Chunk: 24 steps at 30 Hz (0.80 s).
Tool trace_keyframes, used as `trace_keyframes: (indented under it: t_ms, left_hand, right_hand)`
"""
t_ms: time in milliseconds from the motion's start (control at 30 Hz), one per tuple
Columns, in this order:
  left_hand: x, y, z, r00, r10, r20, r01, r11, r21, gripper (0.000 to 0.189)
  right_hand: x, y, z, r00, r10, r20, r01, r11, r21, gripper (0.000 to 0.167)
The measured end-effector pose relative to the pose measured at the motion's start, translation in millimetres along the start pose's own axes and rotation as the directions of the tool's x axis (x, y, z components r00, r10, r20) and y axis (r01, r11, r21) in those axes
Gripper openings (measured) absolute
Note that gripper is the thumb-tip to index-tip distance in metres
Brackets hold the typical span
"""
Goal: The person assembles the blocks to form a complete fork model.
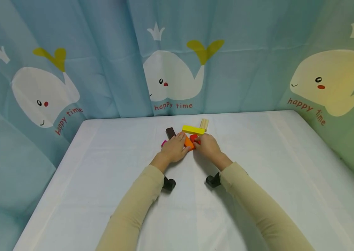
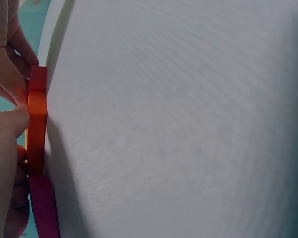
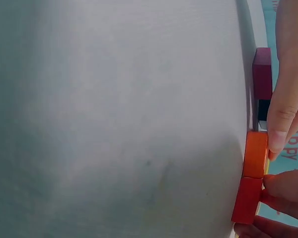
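My left hand (image 1: pixel 174 149) lies over an orange block (image 1: pixel 189 143), its thumb near one end and its fingers near the other, holding it on the table. Close beside it, my right hand (image 1: pixel 209 147) pinches a red block (image 3: pixel 247 201) between thumb and fingers. In the right wrist view, the red block's end meets the orange block's end. A magenta block (image 2: pixel 43 206) lies left of the orange one, partly hidden by the left hand in the head view. Behind the hands are a dark brown block (image 1: pixel 170 132) and a long yellow block (image 1: pixel 193 130).
Pale wooden pieces (image 1: pixel 204 124) lie behind the yellow block, near the far edge of the white-covered table (image 1: pixel 107 181). A blue-green curtain (image 1: pixel 107 62) with whale prints hangs behind and at both sides. Black wrist-worn devices (image 1: pixel 168 183) stick out under the sleeves.
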State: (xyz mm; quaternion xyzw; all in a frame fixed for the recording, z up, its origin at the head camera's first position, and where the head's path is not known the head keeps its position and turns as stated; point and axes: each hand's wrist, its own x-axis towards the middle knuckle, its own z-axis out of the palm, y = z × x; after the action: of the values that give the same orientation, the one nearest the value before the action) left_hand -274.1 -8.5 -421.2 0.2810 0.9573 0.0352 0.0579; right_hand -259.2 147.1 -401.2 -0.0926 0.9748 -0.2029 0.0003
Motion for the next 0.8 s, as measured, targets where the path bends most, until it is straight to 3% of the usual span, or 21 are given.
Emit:
trace_keyframes:
  t_ms: [267, 600, 800]
  left_hand:
    - [-3.6, 3.7, -4.0, 0.999, 0.028, 0.022, -0.029, 0.999, 0.036, 0.063]
    - [-11.1, 4.0, -4.2, 0.999, 0.022, 0.044, -0.023, 1.000, 0.014, 0.064]
    - [-15.1, 6.6, -3.8, 0.999, 0.030, 0.023, -0.030, 1.000, 0.007, 0.064]
  right_hand:
    - [-3.7, -0.1, -3.0, 0.998, 0.059, 0.023, -0.060, 0.998, 0.029, 0.022]
    - [-15.0, 1.2, -4.0, 0.998, 0.039, 0.044, -0.039, 0.999, -0.012, 0.020]
    - [-22.4, 2.3, -6.8, 0.998, 0.038, 0.050, -0.037, 0.999, -0.016, 0.020]
